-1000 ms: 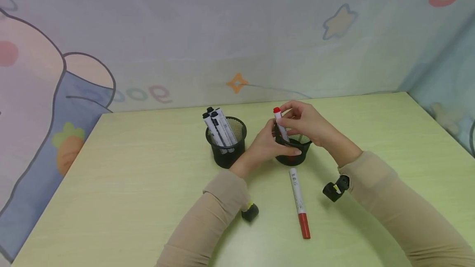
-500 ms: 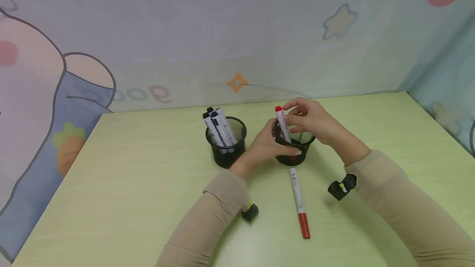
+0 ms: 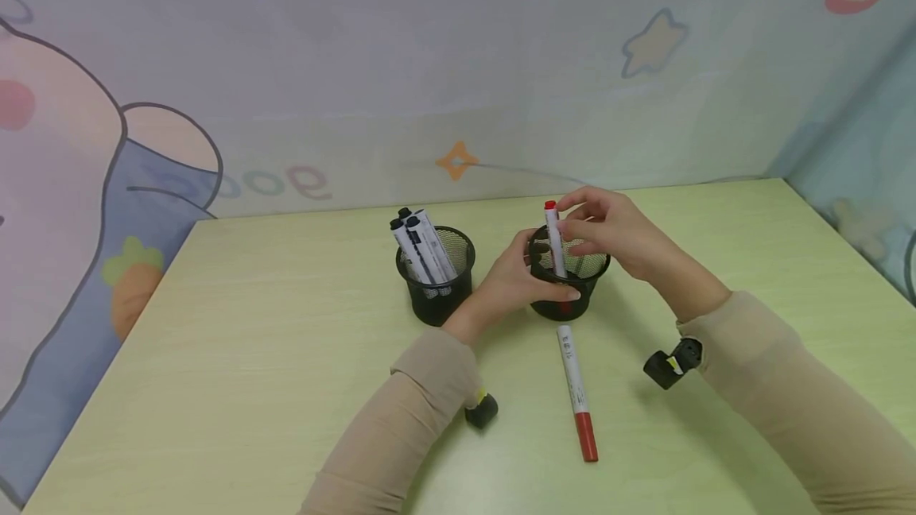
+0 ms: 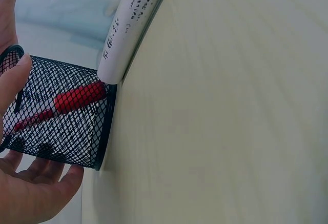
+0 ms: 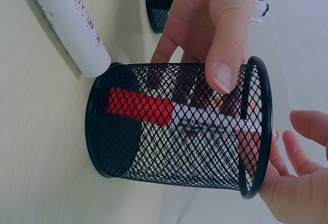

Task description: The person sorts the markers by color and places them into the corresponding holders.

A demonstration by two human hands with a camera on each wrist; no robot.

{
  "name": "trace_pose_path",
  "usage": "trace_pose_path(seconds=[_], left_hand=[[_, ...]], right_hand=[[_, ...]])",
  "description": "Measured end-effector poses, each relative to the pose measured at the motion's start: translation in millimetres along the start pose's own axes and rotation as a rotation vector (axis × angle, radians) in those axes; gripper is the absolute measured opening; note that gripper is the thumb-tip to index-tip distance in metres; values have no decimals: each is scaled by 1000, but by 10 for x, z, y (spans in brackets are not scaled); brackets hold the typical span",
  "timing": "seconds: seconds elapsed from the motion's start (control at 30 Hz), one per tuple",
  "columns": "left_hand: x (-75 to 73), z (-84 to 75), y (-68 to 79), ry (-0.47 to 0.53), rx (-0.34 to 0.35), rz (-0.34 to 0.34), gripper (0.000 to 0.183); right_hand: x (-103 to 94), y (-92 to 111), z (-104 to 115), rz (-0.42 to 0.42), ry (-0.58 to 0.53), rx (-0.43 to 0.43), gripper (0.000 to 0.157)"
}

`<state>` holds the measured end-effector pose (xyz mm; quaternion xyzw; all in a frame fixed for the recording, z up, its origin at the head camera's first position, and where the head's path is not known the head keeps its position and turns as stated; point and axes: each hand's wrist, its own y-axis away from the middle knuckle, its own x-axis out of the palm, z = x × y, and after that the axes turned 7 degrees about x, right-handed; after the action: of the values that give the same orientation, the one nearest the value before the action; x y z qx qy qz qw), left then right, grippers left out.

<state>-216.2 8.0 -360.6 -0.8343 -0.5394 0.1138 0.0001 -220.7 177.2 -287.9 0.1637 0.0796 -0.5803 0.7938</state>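
Observation:
My left hand (image 3: 511, 276) grips a black mesh pen cup (image 5: 205, 175) from its left side, thumb across the near wall and fingers round the far side. A whiteboard marker (image 3: 555, 241) stands in this cup nearly upright, its red cap (image 5: 141, 106) low inside and its small red end above the rim. My right hand (image 3: 608, 229) is at the cup's right rim, fingers bent loosely and thumb tip right beside the marker's white barrel; in the right wrist view its fingers spread round the cup's mouth. Another red-capped marker (image 3: 576, 388) lies on the table before the cup.
A second mesh cup (image 3: 438, 300), left of my left hand, holds several white markers (image 3: 425, 249) with black ends. Both cups stand on a pale wooden table (image 3: 250, 356). Behind it hangs a printed cloth (image 3: 358, 62).
The right hand has drawn back to the right, its fingers loosening from the marker. The marker's top has swung right, from leaning left to nearly upright. The left hand keeps its hold.

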Motion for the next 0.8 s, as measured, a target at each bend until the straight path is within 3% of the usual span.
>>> trace_pose_path(seconds=[0.43, 0.8], left_hand=[[2, 12, -8, -18, -21, -2, 89], [-1, 12, -11, -35, -13, 1, 92]], right_hand=[[-97, 145, -15, -59, -31, -4, 30], [-153, 290, -19, -43, -1, -14, 28]])
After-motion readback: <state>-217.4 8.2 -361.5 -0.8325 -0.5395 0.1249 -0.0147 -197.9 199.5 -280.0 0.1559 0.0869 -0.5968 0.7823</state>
